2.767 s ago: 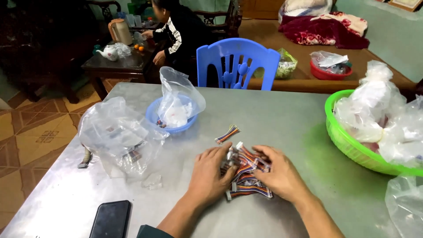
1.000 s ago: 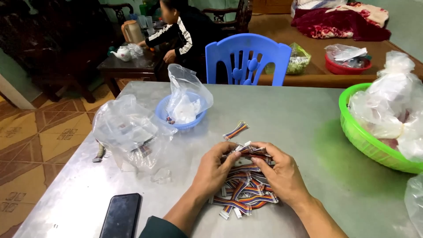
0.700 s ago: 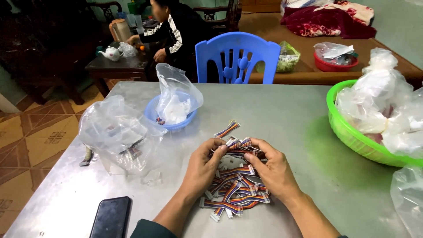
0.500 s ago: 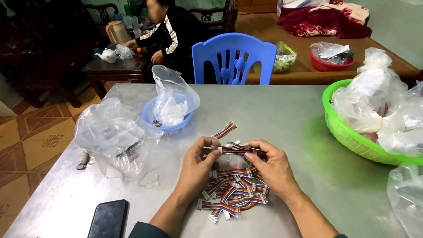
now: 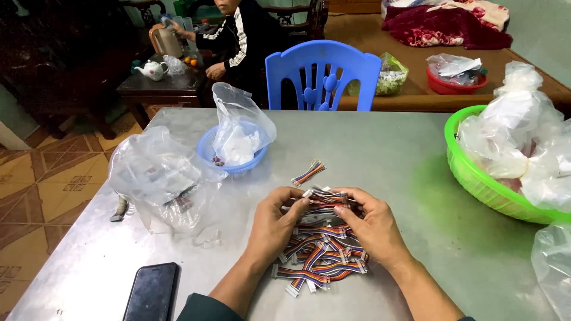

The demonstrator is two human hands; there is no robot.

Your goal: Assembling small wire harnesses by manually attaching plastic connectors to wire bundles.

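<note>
A heap of short rainbow ribbon cables (image 5: 316, 257) with white end connectors lies on the grey metal table (image 5: 380, 148) in front of me. My left hand (image 5: 275, 226) and my right hand (image 5: 369, 223) face each other over the far end of the heap. Together they pinch a small bunch of the cables (image 5: 324, 202) between fingers and thumbs, lifted slightly above the pile. One loose ribbon cable (image 5: 308, 173) lies apart, just beyond my hands.
A blue bowl (image 5: 215, 161) with a clear bag stands beyond, a crumpled plastic bag (image 5: 156, 175) to its left. A black phone (image 5: 151, 292) lies near left. A green basket (image 5: 476, 172) of bags sits right. A blue chair (image 5: 324, 74) and a seated person (image 5: 241, 35) are behind.
The cables were bunched under my hands; now they are spread into a heap below them. My hands have risen slightly and hold a small bunch at the heap's far end.
</note>
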